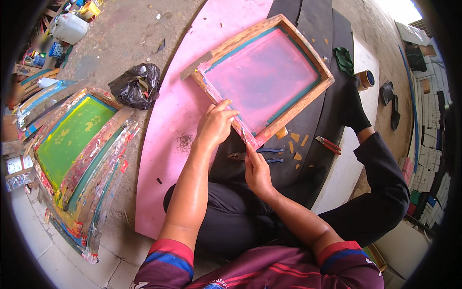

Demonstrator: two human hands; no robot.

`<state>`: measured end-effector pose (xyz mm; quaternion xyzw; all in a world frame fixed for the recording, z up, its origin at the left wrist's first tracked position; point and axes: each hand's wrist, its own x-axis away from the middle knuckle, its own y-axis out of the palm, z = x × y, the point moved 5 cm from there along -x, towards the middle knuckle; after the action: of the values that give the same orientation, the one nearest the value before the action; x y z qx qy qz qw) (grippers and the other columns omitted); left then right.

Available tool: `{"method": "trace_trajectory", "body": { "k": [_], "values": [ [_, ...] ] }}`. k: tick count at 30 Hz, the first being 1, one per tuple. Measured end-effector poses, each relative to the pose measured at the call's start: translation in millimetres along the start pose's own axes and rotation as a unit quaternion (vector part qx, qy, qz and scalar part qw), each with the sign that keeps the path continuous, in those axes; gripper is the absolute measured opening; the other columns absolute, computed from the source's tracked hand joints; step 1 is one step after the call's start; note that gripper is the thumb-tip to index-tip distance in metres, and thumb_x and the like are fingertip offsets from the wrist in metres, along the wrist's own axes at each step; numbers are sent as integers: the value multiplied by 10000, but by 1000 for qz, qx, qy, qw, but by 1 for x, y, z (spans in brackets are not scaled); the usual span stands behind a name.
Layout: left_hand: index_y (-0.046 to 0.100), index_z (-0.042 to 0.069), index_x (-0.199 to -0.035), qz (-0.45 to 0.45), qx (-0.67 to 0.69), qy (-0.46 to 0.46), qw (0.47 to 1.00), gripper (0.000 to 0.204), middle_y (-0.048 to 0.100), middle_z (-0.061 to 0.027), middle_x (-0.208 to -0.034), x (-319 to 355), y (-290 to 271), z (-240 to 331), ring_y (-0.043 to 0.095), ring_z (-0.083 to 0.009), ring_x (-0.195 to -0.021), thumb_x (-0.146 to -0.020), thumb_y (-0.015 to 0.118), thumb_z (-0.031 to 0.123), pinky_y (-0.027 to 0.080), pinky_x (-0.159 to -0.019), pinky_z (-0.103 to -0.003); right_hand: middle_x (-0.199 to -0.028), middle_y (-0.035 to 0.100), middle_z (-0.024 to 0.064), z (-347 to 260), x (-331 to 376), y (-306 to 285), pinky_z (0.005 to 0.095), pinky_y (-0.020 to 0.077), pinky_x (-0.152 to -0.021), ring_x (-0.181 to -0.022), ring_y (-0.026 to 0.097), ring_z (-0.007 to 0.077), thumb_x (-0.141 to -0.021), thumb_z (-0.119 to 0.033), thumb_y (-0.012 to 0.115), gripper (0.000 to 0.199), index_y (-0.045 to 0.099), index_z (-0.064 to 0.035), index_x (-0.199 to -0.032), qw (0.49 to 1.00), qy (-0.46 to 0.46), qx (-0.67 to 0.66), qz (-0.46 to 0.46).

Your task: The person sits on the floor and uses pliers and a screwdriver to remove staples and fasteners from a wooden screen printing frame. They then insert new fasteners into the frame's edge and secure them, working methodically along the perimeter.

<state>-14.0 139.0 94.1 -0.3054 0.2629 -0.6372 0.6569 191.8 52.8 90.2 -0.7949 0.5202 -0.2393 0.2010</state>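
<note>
A wooden screen-printing frame (pixel 284 121) with pink-stained mesh and a teal border lies tilted in front of me. My left hand (pixel 214 124) grips its near left rail, fingers bent over the wood. At the frame's nearest corner, my right hand (pixel 257 168) is closed in a pinch. A thin sliver shows by its fingertips, too small to name. Just beyond that hand lie blue-handled pliers (pixel 269 155), partly hidden by it. Several tan scraps (pixel 295 137) are scattered to the right of the corner. Farther right is a red-handled hand tool (pixel 329 144).
Under the frame are a pink sheet (pixel 161 159) and a black sheet (pixel 317 62). A black plastic bag (pixel 137 86) sits at the left, near paint-stained frames (pixel 79 144). My outstretched foot (pixel 355 106) is at the right, beside a round container (pixel 365 79) and dark green cloth (pixel 343 61).
</note>
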Motion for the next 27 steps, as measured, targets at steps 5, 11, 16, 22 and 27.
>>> {"method": "trace_trajectory", "body": {
  "k": [5,11,16,22,27],
  "values": [
    [822,127,-1209,-8,14,-13,1000,297,680,-105,-1451,0,-3,1,655,-368,-1208,-963,670,61,535,-1073,-442,-1063,670,199,-5,-5,7,390,545,-852,-929,685,321,-1064,-24,591,468,555,-24,-1530,999,-13,-5,41],
    [823,128,-1206,-9,16,-15,1000,306,683,-108,-1446,-2,0,-2,653,-372,-1219,-961,659,47,535,-1080,-439,-1102,689,211,-7,-10,17,384,551,-866,-938,694,328,-1062,-5,589,479,549,-25,-1539,997,-17,-8,76],
    [829,106,-1186,8,23,-9,1000,310,685,-126,-1433,-3,2,-3,656,-387,-1204,-962,628,36,543,-1067,-451,-1075,675,268,-9,0,16,479,557,-856,-955,687,457,-1049,-13,581,495,533,-19,-1541,998,34,-31,43],
    [832,99,-1174,7,22,-10,1000,302,691,-135,-1423,-2,-2,0,658,-391,-1205,-963,626,33,542,-1066,-455,-1160,689,276,-10,-13,25,462,571,-890,-1034,712,438,-1025,6,610,530,545,-49,-1548,993,35,-71,85],
    [829,94,-1168,11,30,-8,999,293,697,-136,-1415,-2,-1,-1,659,-392,-1202,-965,626,34,542,-1066,-455,-1128,740,155,-10,-17,31,318,561,-798,-893,689,183,-1050,0,626,519,553,-49,-1562,991,56,-69,98]
  ]
}}
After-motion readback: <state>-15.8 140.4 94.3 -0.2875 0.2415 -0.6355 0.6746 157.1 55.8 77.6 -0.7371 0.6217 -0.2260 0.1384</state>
